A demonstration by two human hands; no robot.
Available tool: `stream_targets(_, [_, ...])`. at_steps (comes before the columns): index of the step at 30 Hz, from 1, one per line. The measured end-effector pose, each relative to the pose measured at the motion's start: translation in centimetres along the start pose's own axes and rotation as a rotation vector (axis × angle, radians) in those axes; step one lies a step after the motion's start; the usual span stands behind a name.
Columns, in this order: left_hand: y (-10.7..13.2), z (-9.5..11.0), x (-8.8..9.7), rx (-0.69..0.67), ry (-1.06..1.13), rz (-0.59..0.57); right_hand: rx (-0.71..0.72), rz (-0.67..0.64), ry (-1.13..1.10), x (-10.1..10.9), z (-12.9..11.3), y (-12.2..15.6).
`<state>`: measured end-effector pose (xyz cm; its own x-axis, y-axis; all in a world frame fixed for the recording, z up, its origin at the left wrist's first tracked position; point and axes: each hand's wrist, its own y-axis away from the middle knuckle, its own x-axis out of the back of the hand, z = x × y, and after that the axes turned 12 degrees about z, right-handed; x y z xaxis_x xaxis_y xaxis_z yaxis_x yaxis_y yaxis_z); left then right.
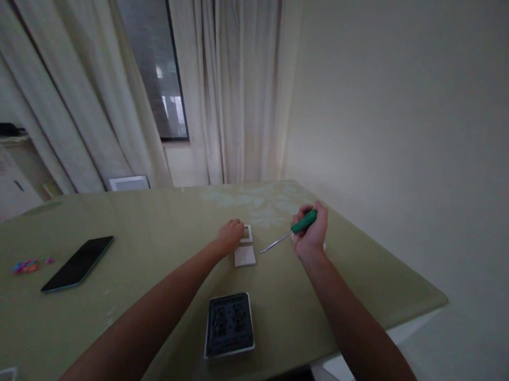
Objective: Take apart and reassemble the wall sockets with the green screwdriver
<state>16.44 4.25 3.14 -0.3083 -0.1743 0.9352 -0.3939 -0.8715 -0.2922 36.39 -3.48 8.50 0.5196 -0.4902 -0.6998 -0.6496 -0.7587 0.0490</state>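
Note:
My right hand [311, 231] is wrapped round the green handle of a screwdriver [305, 221], its metal shaft slanting down to the left above the table. My left hand [231, 236] has its fingers curled on the left side of a small white frame [248, 234] lying on the table. Just nearer to me lies a white square plate [245, 256], split down its middle like a double switch. A black switch body with a white rim [231, 325] rests between my forearms. Something white [324, 246] is mostly hidden behind my right hand.
A dark tablet [77, 264] lies on the left of the green-covered table [156, 311], beside several small colourful pieces [26, 266]. A clear-edged item [2, 374] shows at the lower left. Curtains and a wall stand behind; the table's edge runs along the right.

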Motion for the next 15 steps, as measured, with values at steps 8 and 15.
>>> stream_targets(8, [7.2,0.2,6.1,-0.114,0.277,0.145,-0.009,0.001,-0.032,-0.1,-0.2,0.1])
stream_targets(15, [17.0,-3.7,7.8,-0.029,0.932,-0.019,-0.066,0.013,0.001,-0.2,0.6,0.4])
